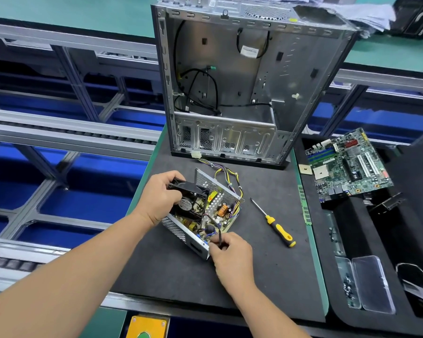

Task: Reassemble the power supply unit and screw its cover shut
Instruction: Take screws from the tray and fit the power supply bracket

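Observation:
The open power supply unit (181, 231) lies on the dark mat, its circuit board, copper coil and coloured wires exposed. My left hand (160, 196) grips the black cooling fan (189, 200) over the unit's left side. My right hand (231, 254) pinches a black cable (219, 236) at the unit's near corner. A perforated metal wall (215, 184) stands at the unit's far side. A yellow-and-black screwdriver (275, 224) lies on the mat to the right, untouched.
An empty computer case (249, 81) stands upright behind the unit. At the right a black foam tray (376, 240) holds a green motherboard (349, 164) and a clear plastic screw box (366, 286). A conveyor frame (59, 132) runs along the left.

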